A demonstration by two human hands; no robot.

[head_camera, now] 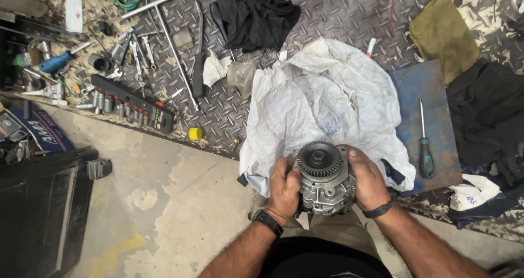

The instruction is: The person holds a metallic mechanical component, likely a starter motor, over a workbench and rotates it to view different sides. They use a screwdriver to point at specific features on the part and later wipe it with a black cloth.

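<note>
Two hands cradling one grey metal gear housing (326,180), toothed gear facing up, just above the lap.

Gripping from both sides: left hand (284,189) wrapping fingers around one flank, right hand (368,181) clasping the other, likely steadying the weight and keeping the gear face in view. Resting behind it, a crumpled white sack (322,100) spreading over checker plate, probably serving as a clean bed. Lying further left, a socket rail (131,104) carrying a row of sockets; green-handled screwdriver (424,147) sitting on a blue board (431,120).

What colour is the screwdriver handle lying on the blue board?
Dark green, on the screwdriver resting on the blue board; the head view shows it.
</note>
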